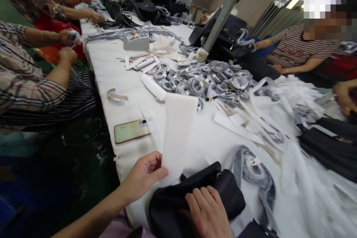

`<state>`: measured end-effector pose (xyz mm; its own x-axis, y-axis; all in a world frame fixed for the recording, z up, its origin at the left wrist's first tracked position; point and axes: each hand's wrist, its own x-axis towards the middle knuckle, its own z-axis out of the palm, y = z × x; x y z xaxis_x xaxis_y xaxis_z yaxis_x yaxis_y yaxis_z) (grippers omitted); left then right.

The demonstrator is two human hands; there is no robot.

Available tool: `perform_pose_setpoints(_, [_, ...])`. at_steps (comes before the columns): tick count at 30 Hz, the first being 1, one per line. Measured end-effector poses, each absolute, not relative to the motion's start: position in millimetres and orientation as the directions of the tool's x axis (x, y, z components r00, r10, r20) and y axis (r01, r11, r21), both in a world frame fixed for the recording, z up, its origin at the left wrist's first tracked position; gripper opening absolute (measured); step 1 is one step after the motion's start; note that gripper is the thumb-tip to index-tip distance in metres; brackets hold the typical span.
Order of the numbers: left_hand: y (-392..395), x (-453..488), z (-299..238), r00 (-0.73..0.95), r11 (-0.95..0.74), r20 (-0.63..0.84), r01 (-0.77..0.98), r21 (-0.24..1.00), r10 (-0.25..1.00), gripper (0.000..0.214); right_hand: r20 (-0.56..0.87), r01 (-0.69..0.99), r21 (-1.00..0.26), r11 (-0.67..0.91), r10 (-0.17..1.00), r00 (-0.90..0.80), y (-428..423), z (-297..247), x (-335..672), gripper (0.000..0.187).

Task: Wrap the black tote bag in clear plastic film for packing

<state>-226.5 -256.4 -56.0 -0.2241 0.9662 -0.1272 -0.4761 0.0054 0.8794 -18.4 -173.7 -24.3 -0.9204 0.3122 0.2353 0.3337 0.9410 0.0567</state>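
My left hand [147, 174] pinches the lower edge of a white strip [180, 134], which looks like foam or thin padding and stands upright above the table. Below it, near the table's front edge, lies a black handbag [170, 200] with a small gold-coloured fitting. My right hand [208, 210] is on the bag, fingers curled over its upper part; the fingertips are hidden. Right of the bag lies a coiled strap [252, 167] in clear plastic wrap. A phone [131, 132] rests left of the strip.
Wrapped coiled straps [195, 81] are heaped mid-table. White wrapping sheets [301, 178] and another black bag [329, 148] lie at the right. A grey tape dispenser [136, 42] stands farther back, and a metal post [227, 11] slants upward. Co-workers are at both sides.
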Motion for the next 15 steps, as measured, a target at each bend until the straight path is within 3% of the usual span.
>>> perform_pose_setpoints(1, [-254.3, -224.4, -55.2, -0.209, 0.024, -0.138, -0.472, 0.881, 0.968, 0.024, 0.261, 0.317, 0.063, 0.946, 0.291, -0.920, -178.1, -23.3, -16.7, 0.008])
perform_pose_setpoints(5, [-249.2, -214.5, -63.3, -0.128, 0.150, -0.218, -0.406, 0.902, 0.967, 0.019, 0.331, 0.304, 0.076, 0.950, 0.264, -0.906, -191.0, -21.1, -11.6, 0.030])
perform_pose_setpoints(11, [-245.4, -205.3, -78.3, -0.029, 0.230, -0.252, -0.323, 0.918, 0.967, 0.014, 0.326, 0.321, 0.079, 0.944, 0.280, -0.903, -196.1, -22.7, -10.5, 0.028])
perform_pose_setpoints(15, [-242.3, -209.1, -76.9, 0.014, 0.234, -0.234, -0.091, 0.968, 0.972, 0.018, 0.330, 0.323, 0.083, 0.943, 0.280, -0.902, -195.6, -24.7, -10.3, 0.029])
